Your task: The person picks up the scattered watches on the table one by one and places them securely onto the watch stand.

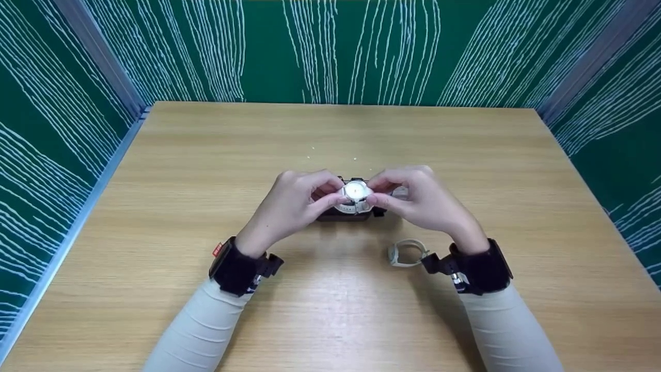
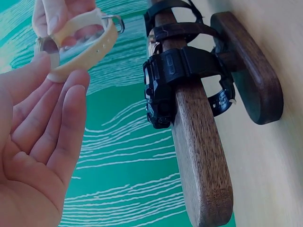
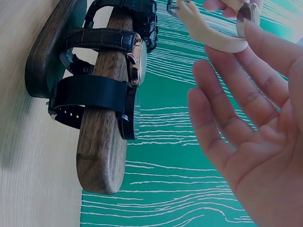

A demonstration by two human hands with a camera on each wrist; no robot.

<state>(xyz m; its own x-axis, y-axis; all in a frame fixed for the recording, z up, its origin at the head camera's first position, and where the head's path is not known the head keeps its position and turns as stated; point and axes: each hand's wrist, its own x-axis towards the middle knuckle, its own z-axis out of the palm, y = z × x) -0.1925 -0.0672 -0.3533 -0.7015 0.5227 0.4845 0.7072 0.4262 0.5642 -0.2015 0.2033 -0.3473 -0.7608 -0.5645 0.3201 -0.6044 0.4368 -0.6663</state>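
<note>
A wristwatch with a white dial [image 1: 356, 190] and a cream strap [image 2: 90, 59] is held up between both hands. My left hand [image 1: 297, 200] pinches its left side between thumb and index finger. On the opposite side, the thumb and fingers of my right hand [image 1: 426, 201] pinch it too. The strap hangs in a loop below the dial, and its metal buckle [image 2: 118, 22] shows in the left wrist view. Just beyond the hands stands a dark wooden watch stand [image 2: 203, 146], mostly hidden by them in the head view.
The stand's bar carries a chunky black watch [image 2: 163, 90], a watch on a dark leather strap [image 3: 102, 39] and a black-banded watch [image 3: 90, 92]. A second pale watch [image 1: 395, 254] lies on the wooden table [image 1: 330, 310] near the right wrist. Green white-streaked panels [image 1: 268, 51] border the table.
</note>
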